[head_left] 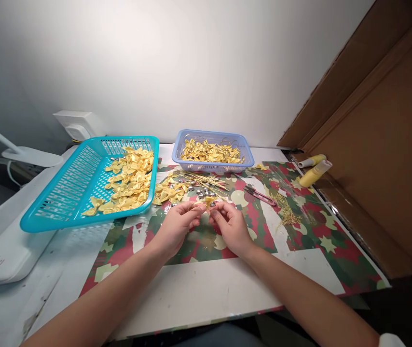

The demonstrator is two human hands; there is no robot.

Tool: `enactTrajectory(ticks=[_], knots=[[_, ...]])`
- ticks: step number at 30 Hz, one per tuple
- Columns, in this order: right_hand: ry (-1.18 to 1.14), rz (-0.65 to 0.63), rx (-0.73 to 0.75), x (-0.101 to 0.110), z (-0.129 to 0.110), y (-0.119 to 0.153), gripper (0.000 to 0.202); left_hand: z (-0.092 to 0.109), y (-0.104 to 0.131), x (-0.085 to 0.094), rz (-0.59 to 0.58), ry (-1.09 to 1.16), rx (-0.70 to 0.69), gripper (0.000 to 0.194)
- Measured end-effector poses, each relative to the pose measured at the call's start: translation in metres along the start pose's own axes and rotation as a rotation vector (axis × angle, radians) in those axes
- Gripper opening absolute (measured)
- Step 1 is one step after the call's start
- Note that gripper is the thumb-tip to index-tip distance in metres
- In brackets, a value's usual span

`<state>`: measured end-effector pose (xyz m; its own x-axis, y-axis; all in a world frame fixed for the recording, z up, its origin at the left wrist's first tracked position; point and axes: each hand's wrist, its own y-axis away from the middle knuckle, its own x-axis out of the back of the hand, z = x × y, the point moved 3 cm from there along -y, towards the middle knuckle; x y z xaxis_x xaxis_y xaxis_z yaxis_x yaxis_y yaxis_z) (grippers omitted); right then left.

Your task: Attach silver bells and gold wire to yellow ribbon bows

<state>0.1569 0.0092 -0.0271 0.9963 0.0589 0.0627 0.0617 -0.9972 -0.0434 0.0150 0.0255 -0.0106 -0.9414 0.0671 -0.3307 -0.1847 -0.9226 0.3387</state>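
Note:
Near the middle of the table, my left hand (180,222) and my right hand (232,226) are close together, fingertips pinched. Between them is a small yellow ribbon bow (210,199), which both hands grip; a dark shiny bit shows by my right fingertips. Finer detail there is hidden by the fingers. Just beyond lie several small silver bell-like pieces (201,193) and a bundle of thin gold ties (206,180). A pile of loose yellow bows (170,193) rests to the left of these. Pink-handled thread snips (262,195) lie to the right of my hands.
A turquoise basket (72,166) with many yellow bows stands at left on a white device (6,262) with a digital display. At the back is a blue basket (213,167) of bows with gold ties. Gold clippings (288,212), yellow spools (314,173) and a cardboard wall (376,144) are on the right.

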Motion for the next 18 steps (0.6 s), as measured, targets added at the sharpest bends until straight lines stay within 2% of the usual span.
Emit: enactTrajectory(ticks=[5,7,11,12,14,16,18], knots=[[0.050,-0.033,0.071,-0.006,-0.002,0.000,0.020,-0.004,-0.001,-0.001,-0.005,-0.044,0.008,0.023],[0.081,-0.008,0.085,-0.003,-0.007,0.000,0.018,-0.004,-0.002,0.000,0.000,-0.039,0.001,0.023],[0.286,0.263,0.239,0.015,-0.026,0.000,0.011,0.000,-0.002,0.004,0.020,-0.037,-0.010,0.027],[0.325,0.292,0.286,0.019,-0.030,-0.001,0.014,0.001,-0.002,0.004,0.019,-0.040,-0.012,0.027],[0.308,0.216,0.311,0.021,-0.033,-0.003,0.025,0.003,-0.003,0.006,0.004,-0.050,-0.006,0.026],[0.190,0.073,0.234,0.019,-0.030,-0.005,0.030,0.004,-0.003,0.007,-0.010,-0.073,0.010,0.026],[0.084,0.030,0.150,0.019,-0.026,-0.007,0.028,0.006,-0.003,0.007,-0.004,-0.105,0.004,0.027]])
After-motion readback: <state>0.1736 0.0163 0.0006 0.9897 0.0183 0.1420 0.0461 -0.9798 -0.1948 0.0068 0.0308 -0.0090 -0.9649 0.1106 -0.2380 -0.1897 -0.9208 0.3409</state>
